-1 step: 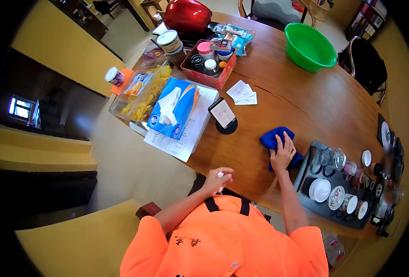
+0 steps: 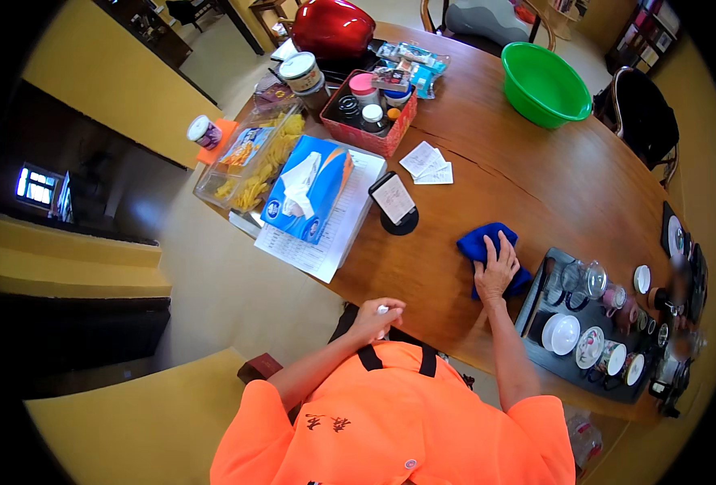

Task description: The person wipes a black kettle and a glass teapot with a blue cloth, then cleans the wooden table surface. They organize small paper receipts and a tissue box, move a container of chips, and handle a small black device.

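My right hand lies on top of a bunched blue cloth, its fingers curved over it and pressing it to the wooden table. Close in front of my body, at the table's near edge, my left hand is closed around a small white object; only its end shows, so its kind is unclear. A phone on a round black stand is beyond my left hand. To the right of the cloth lies a dark tray with cups, white bowls and glassware.
At the left stand a blue tissue box on papers, a clear box of yellow dried food and a red basket of jars. Paper slips lie mid-table. A green basin sits far right; chairs stand behind.
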`<state>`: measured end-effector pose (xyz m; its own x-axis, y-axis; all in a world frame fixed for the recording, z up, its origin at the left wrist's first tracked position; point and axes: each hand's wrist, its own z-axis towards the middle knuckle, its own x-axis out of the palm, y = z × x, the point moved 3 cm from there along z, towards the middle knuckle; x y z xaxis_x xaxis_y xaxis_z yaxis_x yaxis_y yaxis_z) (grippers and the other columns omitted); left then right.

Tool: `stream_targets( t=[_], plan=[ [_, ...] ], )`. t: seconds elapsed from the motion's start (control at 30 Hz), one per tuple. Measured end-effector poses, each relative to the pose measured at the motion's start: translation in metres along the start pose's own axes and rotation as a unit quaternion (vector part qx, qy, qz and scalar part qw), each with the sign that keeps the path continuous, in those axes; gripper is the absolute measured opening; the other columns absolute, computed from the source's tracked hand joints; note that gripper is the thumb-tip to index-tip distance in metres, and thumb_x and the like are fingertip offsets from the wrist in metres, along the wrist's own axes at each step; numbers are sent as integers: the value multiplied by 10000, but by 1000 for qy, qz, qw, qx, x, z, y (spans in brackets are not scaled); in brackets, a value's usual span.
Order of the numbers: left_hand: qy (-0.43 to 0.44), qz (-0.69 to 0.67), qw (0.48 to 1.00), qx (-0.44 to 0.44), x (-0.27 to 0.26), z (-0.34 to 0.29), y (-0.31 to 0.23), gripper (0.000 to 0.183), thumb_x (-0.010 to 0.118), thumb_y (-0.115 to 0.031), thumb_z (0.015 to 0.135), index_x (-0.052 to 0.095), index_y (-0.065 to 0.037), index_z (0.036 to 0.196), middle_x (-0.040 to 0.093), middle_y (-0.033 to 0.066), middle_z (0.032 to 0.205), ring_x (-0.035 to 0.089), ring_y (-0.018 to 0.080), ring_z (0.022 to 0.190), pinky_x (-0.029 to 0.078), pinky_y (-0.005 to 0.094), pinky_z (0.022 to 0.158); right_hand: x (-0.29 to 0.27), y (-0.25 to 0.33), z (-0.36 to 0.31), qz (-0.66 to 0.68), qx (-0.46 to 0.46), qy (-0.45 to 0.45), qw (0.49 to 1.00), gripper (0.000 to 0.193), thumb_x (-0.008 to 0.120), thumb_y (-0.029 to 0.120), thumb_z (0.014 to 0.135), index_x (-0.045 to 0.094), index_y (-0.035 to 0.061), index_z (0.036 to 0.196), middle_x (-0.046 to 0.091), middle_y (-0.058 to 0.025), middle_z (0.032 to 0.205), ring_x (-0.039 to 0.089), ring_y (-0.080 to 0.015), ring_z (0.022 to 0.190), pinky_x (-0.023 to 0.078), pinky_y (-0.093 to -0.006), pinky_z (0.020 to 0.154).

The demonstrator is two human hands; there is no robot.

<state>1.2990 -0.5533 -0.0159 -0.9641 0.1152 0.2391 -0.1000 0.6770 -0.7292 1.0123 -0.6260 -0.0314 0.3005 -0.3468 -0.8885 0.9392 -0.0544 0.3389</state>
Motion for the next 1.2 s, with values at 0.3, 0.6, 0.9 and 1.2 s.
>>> stream_targets(
  t=[0.3, 0.6, 0.9, 1.2],
  plan=[
    [3, 152, 988, -5, -93, -39, -3, 291, 639, -231, 925, 675, 5, 1091, 667, 43, 780, 532, 64, 590, 410, 221, 515, 7, 97, -65, 26, -63, 34, 997, 546, 713, 148, 712, 617, 195, 1248, 383, -154, 1492, 384, -355, 1319, 304, -508, 1007],
    [33, 295, 947, 125, -206, -55, -42, 219, 670, -201, 884, 709, -44, 1031, 710, 44, 845, 650, 123, 756, 516, 284, 732, -1, 137, -92, 11, -42, 100, 994, 624, 768, 82, 646, 611, 188, 1241, 399, -115, 1477, 389, -326, 1335, 312, -496, 1034],
    [9, 198, 980, 10, -302, -68, -68, 200, 664, -153, 903, 717, 9, 1006, 682, 2, 798, 590, 50, 707, 475, 217, 623, 11, 154, -90, -52, 48, 108, 992, 654, 727, -2, 694, 565, 208, 1292, 359, -98, 1506, 355, -340, 1370, 292, -468, 1099],
    [11, 246, 965, 90, -315, -62, -88, 191, 666, -169, 898, 722, 6, 950, 687, 19, 762, 601, 61, 688, 482, 240, 616, 13, 158, -85, -52, 73, 101, 991, 636, 703, 2, 654, 590, 208, 1245, 399, -96, 1479, 381, -336, 1349, 321, -462, 1064]
  ],
)
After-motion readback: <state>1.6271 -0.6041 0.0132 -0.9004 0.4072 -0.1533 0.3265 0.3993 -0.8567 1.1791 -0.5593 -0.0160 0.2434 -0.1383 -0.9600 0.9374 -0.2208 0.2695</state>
